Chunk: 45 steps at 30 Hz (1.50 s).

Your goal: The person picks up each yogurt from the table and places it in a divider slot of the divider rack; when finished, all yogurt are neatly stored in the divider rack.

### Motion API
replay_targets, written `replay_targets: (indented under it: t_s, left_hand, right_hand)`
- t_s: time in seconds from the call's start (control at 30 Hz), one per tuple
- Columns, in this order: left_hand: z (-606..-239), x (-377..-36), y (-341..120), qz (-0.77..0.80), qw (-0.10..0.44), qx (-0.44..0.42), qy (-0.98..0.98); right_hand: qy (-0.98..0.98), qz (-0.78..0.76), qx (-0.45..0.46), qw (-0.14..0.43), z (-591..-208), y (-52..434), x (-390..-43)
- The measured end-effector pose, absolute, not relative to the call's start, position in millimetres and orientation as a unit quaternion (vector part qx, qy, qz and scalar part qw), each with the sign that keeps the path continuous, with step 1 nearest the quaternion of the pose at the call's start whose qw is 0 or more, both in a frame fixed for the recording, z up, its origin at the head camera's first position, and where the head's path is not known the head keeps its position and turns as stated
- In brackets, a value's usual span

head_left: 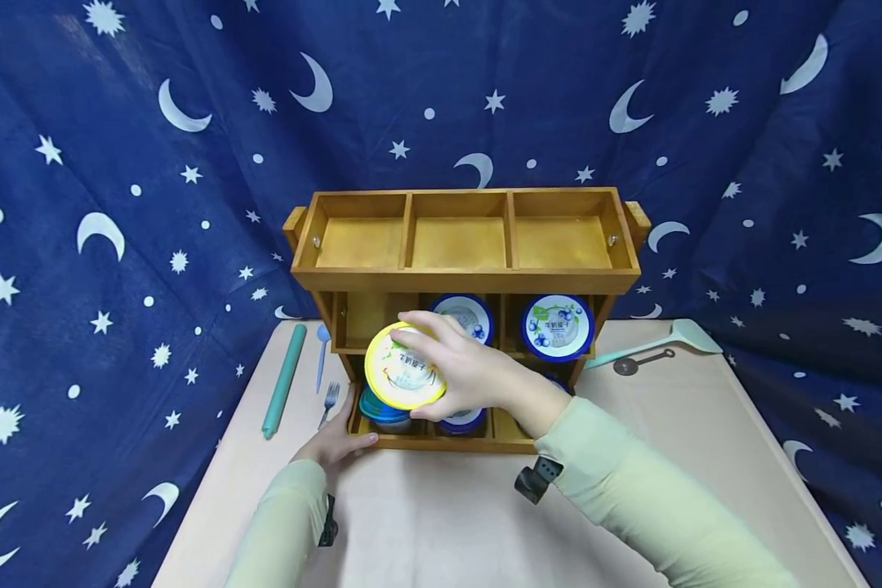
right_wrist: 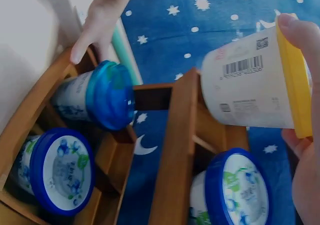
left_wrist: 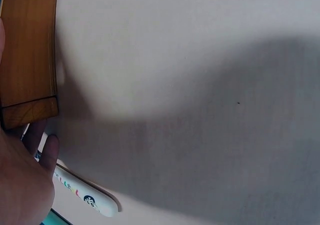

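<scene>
My right hand (head_left: 470,367) grips a white tub with a yellow lid (head_left: 404,367) by the lid's rim, in front of the wooden rack (head_left: 466,282). In the right wrist view the tub's printed side (right_wrist: 247,80) is turned to the camera. My left hand (head_left: 334,441) holds the rack's lower left corner, thumb over the front edge. Beside that thumb, a tub with a light-blue lid (right_wrist: 111,95) sits in the lower left compartment. Tubs with dark-blue lids stand in the middle shelf's centre (head_left: 459,314) and right (head_left: 559,327) compartments; another (right_wrist: 65,170) is on the bottom shelf.
Left of the rack lie a rolled teal mat (head_left: 284,380), a blue spoon (head_left: 322,351) and a fork (head_left: 330,398). To its right are a mint spatula (head_left: 694,335) and a dark measuring spoon (head_left: 627,366). A starry blue curtain (head_left: 441,82) hangs behind.
</scene>
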<state>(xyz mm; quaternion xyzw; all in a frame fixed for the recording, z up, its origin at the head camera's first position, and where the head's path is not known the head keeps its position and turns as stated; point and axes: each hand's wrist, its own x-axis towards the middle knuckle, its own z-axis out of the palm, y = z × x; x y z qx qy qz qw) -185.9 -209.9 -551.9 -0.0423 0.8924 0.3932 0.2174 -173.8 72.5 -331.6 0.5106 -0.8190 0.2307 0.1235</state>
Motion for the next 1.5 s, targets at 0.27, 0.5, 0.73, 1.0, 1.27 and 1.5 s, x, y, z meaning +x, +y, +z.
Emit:
replay_targets:
  t_s: [0.27, 0.5, 0.73, 1.0, 1.27, 1.5]
  left_hand:
    - [-548.3, -184.0, -211.1, 0.389, 0.215, -0.047, 0.895]
    - [-550.7, -185.1, -210.0, 0.383, 0.211, -0.035, 0.899]
    - [-549.6, -184.4, -207.5, 0.384, 0.210, -0.042, 0.898]
    - [-549.3, -182.2, -209.6, 0.380, 0.205, -0.030, 0.902]
    - [-550.0, -181.2, -210.5, 0.379, 0.209, -0.029, 0.901]
    - [-552.7, -182.5, -210.6, 0.373, 0.203, -0.026, 0.905]
  right_hand:
    - [-0.825, 0.217, 0.492, 0.175, -338.2, 59.4, -186.5]
    - [-0.839, 0.181, 0.466, 0.214, -343.1, 50.9, -193.6]
    - [-0.824, 0.139, 0.484, 0.260, -351.4, 38.2, -197.6]
    - [-0.823, 0.134, 0.468, 0.292, -358.6, 27.6, -202.0]
    - [-0.843, 0.108, 0.435, 0.297, -362.9, 19.4, -205.7]
    - [-0.845, 0.111, 0.433, 0.294, -367.1, 16.1, -206.4]
